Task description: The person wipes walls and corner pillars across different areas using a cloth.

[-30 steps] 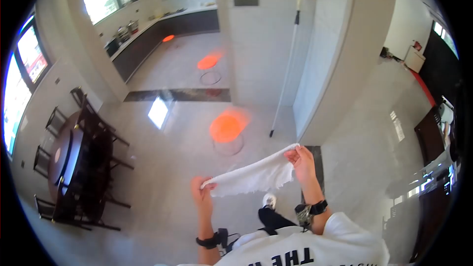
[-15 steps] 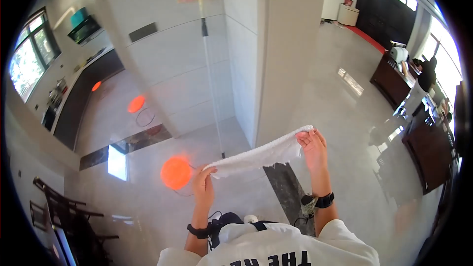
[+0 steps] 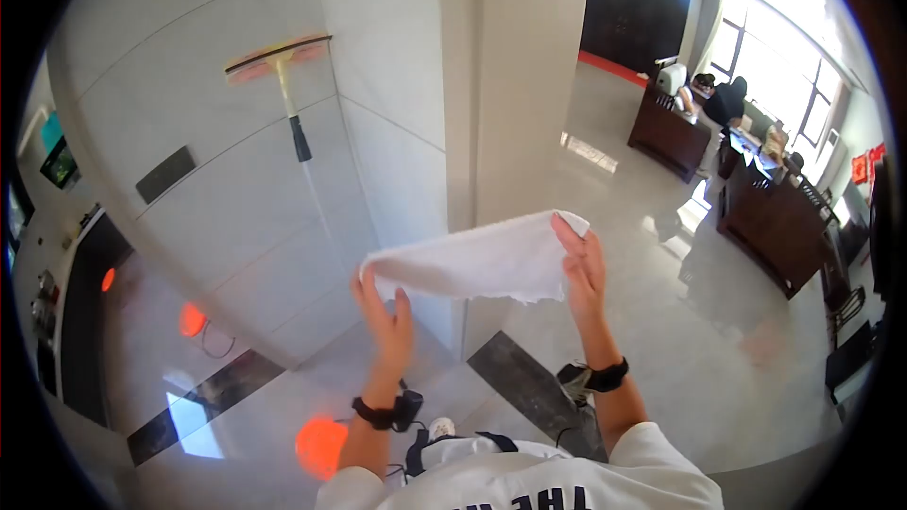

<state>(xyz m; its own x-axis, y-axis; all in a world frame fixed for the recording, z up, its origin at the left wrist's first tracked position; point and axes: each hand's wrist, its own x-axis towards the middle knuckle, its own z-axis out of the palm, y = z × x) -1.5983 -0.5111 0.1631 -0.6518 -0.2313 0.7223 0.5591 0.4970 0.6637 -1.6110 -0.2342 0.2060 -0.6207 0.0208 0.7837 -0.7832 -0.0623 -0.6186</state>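
Observation:
A white cloth [image 3: 472,260] stretches between my two hands in front of the tiled wall, its lower edge ragged. My left hand [image 3: 385,326] grips the cloth's left end with the fingers at its edge, the thumb standing apart. At the other end, my right hand [image 3: 586,274] pinches the upper right corner, slightly higher than the left. Beyond the cloth, a long-handled squeegee [image 3: 283,66] with a yellowish head leans against the wall. The cloth and my left hand hide the lower part of its pole.
A beige pillar [image 3: 510,85] rises behind the cloth. Dark wooden desks [image 3: 775,227] stand at the right, with a person [image 3: 727,104] beside them. Bright orange round shapes [image 3: 321,446] show at the lower left. A dark counter [image 3: 85,321] runs along the far left.
My view has turned to the right, so the squeegee and wall sit further left. The cloth is held higher in view and hangs more spread out, still between both hands.

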